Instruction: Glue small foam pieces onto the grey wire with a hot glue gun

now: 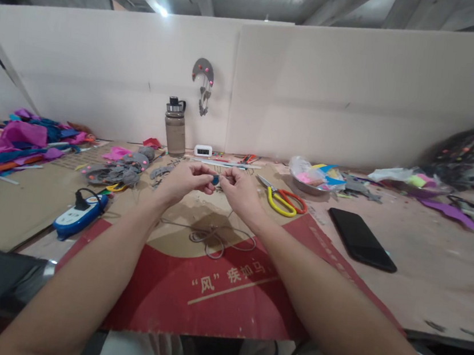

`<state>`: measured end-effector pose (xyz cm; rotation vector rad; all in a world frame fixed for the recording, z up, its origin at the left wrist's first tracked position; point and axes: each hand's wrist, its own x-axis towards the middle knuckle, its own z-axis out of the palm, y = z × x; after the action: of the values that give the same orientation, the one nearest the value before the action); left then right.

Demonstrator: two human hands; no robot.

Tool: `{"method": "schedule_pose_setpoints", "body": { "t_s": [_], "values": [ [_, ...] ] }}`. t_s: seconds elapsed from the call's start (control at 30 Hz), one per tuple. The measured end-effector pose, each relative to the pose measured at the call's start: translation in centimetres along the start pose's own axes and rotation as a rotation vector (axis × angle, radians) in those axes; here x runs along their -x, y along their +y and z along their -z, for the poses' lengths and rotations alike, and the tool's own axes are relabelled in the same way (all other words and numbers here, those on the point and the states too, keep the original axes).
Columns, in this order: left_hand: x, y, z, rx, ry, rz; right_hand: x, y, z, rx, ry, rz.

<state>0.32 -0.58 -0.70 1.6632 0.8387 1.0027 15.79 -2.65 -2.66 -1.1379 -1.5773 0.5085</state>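
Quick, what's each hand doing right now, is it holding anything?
Left hand: closed, pinching a small blue piece.
Right hand: closed, pinching at the same small blue piece from the other side.

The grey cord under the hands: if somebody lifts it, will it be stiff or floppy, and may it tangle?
The grey cord is probably floppy, since it lies in loose curves on the red-and-tan sheet. It is likely light, being so thin. It could tangle when lifted, because several loops cross one another.
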Motion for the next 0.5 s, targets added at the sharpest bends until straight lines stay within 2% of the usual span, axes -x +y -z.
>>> {"method": "schedule_pose_setpoints", "body": {
  "t_s": [0.1,0.2,0.27,0.33,0.4,0.5],
  "values": [
    [0.0,0.0,-0.1,-0.01,0.005,-0.003,0.1,0.1,-0.1,0.011,-0.013,0.009],
    [-0.3,-0.4,0.2,-0.077,0.06,-0.03,0.2,0.3,-0.3,0.029,-0.021,0.041],
    [-0.6,-0.9,0.6,-0.122,0.153,-0.044,0.3,0.5,-0.5,0.042,-0.018,0.054],
    [-1.0,-1.5,1.2,-0.134,0.293,-0.048,0.8,0.5,-0.9,0.08,-0.041,0.088],
    [-1.5,-2.0,1.9,-0.029,0.395,-0.058,1.5,0.1,-1.3,0.15,-0.113,0.178],
    [-1.9,-2.3,2.7,0.236,0.482,-0.086,2.9,-1.2,-1.8,0.301,-0.284,0.431]
  ]
}}
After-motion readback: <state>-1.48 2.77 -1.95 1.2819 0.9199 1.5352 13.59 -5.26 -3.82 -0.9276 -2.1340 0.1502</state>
